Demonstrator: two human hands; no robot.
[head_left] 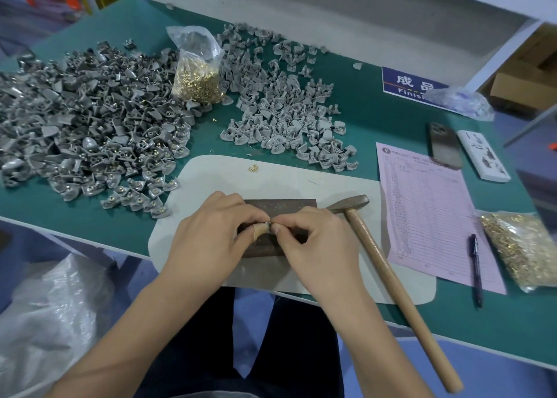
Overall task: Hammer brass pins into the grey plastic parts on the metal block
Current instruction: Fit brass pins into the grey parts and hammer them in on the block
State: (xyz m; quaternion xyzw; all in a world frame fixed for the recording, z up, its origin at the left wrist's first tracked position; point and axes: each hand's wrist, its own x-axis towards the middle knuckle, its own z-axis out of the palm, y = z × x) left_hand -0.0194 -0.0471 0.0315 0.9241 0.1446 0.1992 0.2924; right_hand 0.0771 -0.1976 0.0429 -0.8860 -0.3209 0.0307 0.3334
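Green-topped desk (376,120) under white shelving, pale work mat (301,171) laid at the near edge.

Nearest: both hands meeting over the metal block (280,206) on the mat. Left hand (211,232) pinching a small grey plastic part (266,225) at the block's near side, a taped fingertip against it. Right hand (313,241) pinching what looks like a brass pin at the part's hole, too small to confirm. Neither hand released; both sets of fingers closed on small work.

Just right of the block: hammer (391,277), head touching the block's far right corner, wooden handle running out past the desk's near edge. Likely to tip or get knocked off by an elbow.

Risks, as judgement: pin set crooked and bending under the blow; part sliding on the bare block once one hand lets go; fingertip caught if kept close to the pin.

Right side: pink form (428,204), pen (476,265), bag of brass pins (521,247) close to the right edge, so spillable.

Farther: loose brass pins (253,167) on the mat's far edge, easy to scatter. Darker pile of grey parts (84,126) at left, many showing brass; lighter pile (286,111) centre, close enough to mix. Open bag of pins (197,75) between them. Phone (444,144) and white box (482,155) toward the right; blue sign (407,84) beyond.
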